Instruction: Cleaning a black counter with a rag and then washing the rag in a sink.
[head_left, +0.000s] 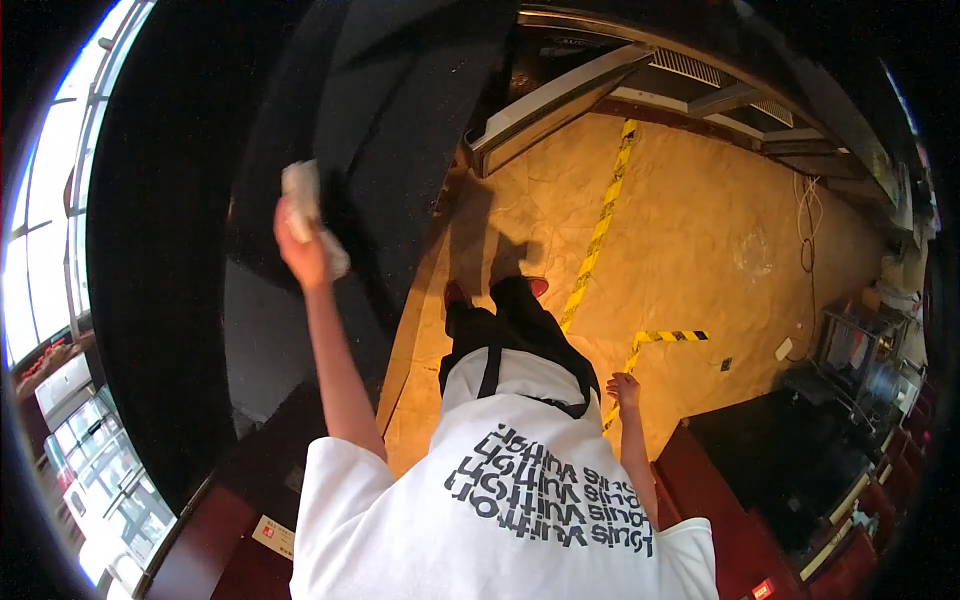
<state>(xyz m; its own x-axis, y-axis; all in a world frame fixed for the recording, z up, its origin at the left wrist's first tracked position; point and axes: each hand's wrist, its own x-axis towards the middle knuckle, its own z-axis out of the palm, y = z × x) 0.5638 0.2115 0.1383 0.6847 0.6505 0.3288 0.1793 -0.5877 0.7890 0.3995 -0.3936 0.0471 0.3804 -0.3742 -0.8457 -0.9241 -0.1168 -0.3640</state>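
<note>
In my left hand is a bunched white cloth, sticking out on both sides of my fingers. The hand and cloth are blurred and are over a glossy black counter surface. Whether the cloth touches that surface, I cannot tell. My right hand hangs beside my hip with nothing in it, its fingers loosely bent and a little apart. Below it is the tan floor, marked with yellow-and-black striped tape.
A metal-edged panel juts out at the top. Cables hang at the right, near a dark equipment rack. A dark red cabinet with a black top stands at the lower right. Bright windows line the far left.
</note>
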